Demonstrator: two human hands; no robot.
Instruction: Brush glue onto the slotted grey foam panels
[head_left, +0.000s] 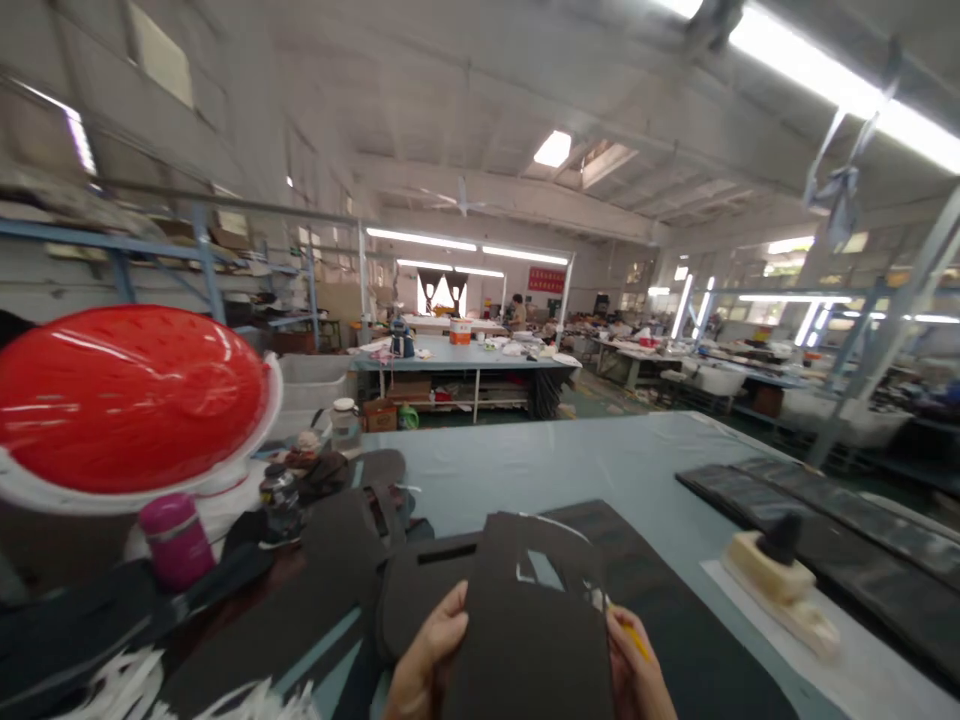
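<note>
Just in front of the person, the left hand (435, 645) has its thumb and fingers closed on the left edge of a flat, dark grey, smooth-faced panel (532, 640). The right hand (634, 655), at the opposite edge, has its fingers curled around a slender yellow tool (636, 640); whether they also pinch the panel I cannot tell. The panel is held over the near part of the tabletop, its long axis running away from the person and its rounded end, with a rectangular cut-out, pointing forward.

Close on its left, a dark grey rounded piece with a slot (424, 600) crowds the left hand. Beyond it sit a magenta cylindrical container (176, 540), a clear jar with a dark lid (281, 500) and a big glossy red disc with a white rim (135, 400); loose white strips (127, 685) lie nearer.

Rightward, a broad, flat, black sheet (675, 590) reaches past the right hand. Farther out come a cream block with a black top (772, 565) on white paper, then long black panels (847, 530).

Open room lies ahead, where the pale blue-green tabletop (487, 455) runs bare to its far edge.
</note>
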